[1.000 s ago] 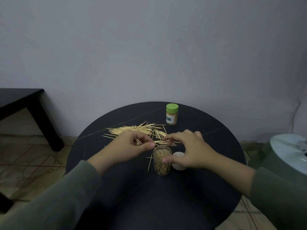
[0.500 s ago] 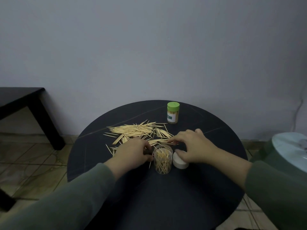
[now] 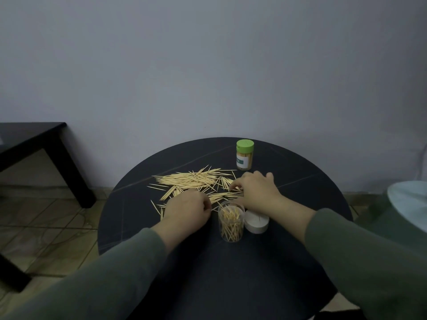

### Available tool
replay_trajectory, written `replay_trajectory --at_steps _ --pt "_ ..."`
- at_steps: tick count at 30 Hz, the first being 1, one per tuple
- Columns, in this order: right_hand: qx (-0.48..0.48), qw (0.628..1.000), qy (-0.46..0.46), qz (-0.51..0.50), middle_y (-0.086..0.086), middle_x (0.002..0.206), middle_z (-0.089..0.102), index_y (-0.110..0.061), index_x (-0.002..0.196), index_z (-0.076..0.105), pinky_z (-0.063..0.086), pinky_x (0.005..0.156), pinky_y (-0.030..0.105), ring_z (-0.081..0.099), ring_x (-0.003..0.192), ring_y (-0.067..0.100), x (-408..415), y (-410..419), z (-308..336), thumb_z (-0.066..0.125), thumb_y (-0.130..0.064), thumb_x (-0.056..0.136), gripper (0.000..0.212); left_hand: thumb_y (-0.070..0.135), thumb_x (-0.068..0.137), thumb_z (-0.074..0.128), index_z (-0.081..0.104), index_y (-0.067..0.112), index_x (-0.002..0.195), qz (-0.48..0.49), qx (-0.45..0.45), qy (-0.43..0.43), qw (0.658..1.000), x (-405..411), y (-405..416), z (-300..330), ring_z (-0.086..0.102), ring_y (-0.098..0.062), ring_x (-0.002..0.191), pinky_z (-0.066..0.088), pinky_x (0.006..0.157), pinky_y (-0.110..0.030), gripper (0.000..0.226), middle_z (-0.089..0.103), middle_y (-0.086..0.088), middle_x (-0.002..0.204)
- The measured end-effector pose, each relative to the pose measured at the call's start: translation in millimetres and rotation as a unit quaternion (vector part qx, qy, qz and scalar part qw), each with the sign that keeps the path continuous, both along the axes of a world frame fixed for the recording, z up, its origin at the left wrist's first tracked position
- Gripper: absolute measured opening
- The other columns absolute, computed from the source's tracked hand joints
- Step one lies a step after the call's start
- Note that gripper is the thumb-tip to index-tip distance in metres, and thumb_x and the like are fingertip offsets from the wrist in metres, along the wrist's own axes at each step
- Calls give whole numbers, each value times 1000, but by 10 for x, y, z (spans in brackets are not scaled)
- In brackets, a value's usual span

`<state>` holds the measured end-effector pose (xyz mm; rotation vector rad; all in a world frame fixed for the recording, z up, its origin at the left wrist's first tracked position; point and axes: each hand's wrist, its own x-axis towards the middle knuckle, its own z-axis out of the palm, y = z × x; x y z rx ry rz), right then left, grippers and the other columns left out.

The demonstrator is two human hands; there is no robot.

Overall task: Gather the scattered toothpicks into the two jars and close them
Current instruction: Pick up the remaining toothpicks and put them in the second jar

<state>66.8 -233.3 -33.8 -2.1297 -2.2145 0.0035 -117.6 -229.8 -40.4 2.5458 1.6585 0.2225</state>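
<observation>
Loose toothpicks (image 3: 194, 181) lie scattered on the round black table (image 3: 312, 188). An open clear jar (image 3: 231, 227), partly filled with toothpicks, stands at the table's middle, and its white lid (image 3: 257, 224) lies just right of it. At the back stands a second jar (image 3: 245, 155), closed with a green lid. My left hand (image 3: 187, 210) rests on the table left of the clear jar, its fingers curled round a few toothpicks. My right hand (image 3: 256, 192) reaches over the lid, and its bent fingertips touch toothpicks at the pile's right end.
A black side table (image 3: 46, 148) stands at the left over the tiled floor. A pale round stool top (image 3: 409, 199) sits at the right edge. The grey wall rises close behind the table.
My left hand came down from over the clear jar's mouth to the toothpicks left of it. My right hand left the jar and lid and moved back to the pile.
</observation>
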Motion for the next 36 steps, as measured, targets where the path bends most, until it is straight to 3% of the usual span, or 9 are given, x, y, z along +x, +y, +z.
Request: replay_trajectory --at_steps 3,7,10,18,25,36 --pt "-5 1000 13 -15 -1 132 52 -38 131 52 30 101 47 44 122 23 26 94 -19 64 -54 84 51 39 94 53 67 31 106 10 16 -10 1000 9 55 -37 57 -16 104 48 79 -31 20 54 6 114" --pt "-40 994 98 -33 -8 126 59 -37 131 53 30 99 43 47 121 18 105 178 -40 67 -49 84 50 40 96 50 56 29 123 -2 24 -12 1000 36 113 -75 55 -19 111 49 85 -36 30 56 4 122" --pt "-36 994 97 -33 -11 116 63 -35 128 57 30 98 41 51 114 15 142 207 -71 66 -46 86 44 38 98 45 50 25 132 -13 38 16 999 71 125 -98 55 -21 114 50 87 -38 36 54 1 127" --pt "-9 998 49 -35 -10 118 64 -38 117 64 29 98 41 50 114 16 193 193 -74 60 -39 92 25 48 99 39 54 23 130 -38 20 45 998 142 148 -111 55 -19 111 46 80 -36 42 49 1 126" --pt "4 997 66 -40 -8 126 59 -35 139 46 30 98 41 46 119 18 187 156 -140 57 -40 94 47 42 98 46 67 30 116 -36 47 31 998 179 253 -99 57 -18 107 51 82 -37 30 58 3 116" --pt "7 1000 -21 -18 -8 117 62 -37 124 62 29 92 40 48 109 18 136 183 -106 50 -39 98 28 40 100 44 64 21 119 -43 63 57 995 182 278 -116 58 -22 105 49 80 -37 34 60 -2 115"
